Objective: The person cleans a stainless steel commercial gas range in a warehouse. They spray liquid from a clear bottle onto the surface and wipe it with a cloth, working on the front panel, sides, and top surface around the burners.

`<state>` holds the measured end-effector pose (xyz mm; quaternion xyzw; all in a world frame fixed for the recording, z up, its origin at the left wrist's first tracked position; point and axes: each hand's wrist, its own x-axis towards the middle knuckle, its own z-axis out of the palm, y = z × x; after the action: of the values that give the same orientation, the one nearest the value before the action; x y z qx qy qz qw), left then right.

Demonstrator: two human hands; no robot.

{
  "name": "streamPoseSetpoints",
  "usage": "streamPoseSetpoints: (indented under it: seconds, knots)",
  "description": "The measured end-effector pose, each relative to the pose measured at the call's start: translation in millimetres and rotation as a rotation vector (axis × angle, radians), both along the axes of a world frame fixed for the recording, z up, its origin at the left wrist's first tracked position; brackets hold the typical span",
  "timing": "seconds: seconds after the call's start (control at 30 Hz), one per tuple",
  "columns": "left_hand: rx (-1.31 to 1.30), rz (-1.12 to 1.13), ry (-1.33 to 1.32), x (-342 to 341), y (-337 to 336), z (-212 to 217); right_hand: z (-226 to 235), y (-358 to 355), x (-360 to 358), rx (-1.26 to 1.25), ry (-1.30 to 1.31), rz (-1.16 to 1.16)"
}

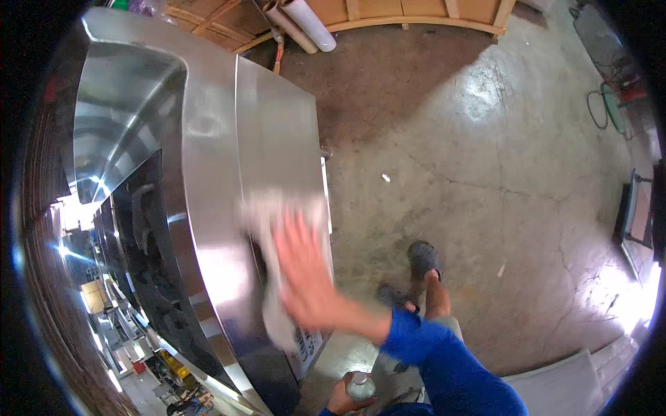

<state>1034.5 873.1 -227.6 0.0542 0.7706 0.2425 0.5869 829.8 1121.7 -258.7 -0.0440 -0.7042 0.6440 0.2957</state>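
My right hand (pixel 303 274) lies flat on a whitish cloth (pixel 281 315), fingers stretched out and slightly smeared by motion. Beneath the cloth is the brushed side panel of a large stainless steel unit (pixel 277 132); the cloth spans the panel's width and hangs past my palm. Low in the view, my left hand (pixel 340 401) is closed around a clear bottle (pixel 359 387), seen from above by its rounded top. The bottle's lower part is hidden. Close under the cloth, a printed label (pixel 307 344) shows on the unit's edge.
The unit's shiny recess (pixel 128 104) and dark panels (pixel 156 256) fill the left. Wrapped rolls (pixel 310 24) lean by a wooden frame (pixel 416 22) at the back. My shoes (pixel 423 260) stand on the concrete floor (pixel 479 180). A dark-framed item (pixel 637 208) stands far right.
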Motion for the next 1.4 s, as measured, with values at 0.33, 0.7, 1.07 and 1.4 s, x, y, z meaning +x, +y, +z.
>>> streamPoseSetpoints:
  seconds: [0.33, 0.7, 1.07, 1.4]
  knots:
    - [0.19, 0.032, 0.111, 21.8, -3.1, -21.6, 8.9, 64.8, -64.2, 0.11, -0.071, -0.034]
    - [0.452, 0.87, -0.183, 28.2, 2.3, -38.9, -52.0, 70.0, -78.6, -0.011, -0.13, -0.073]
    - [0.293, 0.608, -0.159, 19.5, 22.6, -38.5, -73.7, -32.5, 36.5, 0.005, -0.199, 0.154]
    - [0.541, 0.39, 0.363, 55.9, 32.0, -38.4, -96.5, 91.1, -126.2, -0.104, 0.201, -0.118]
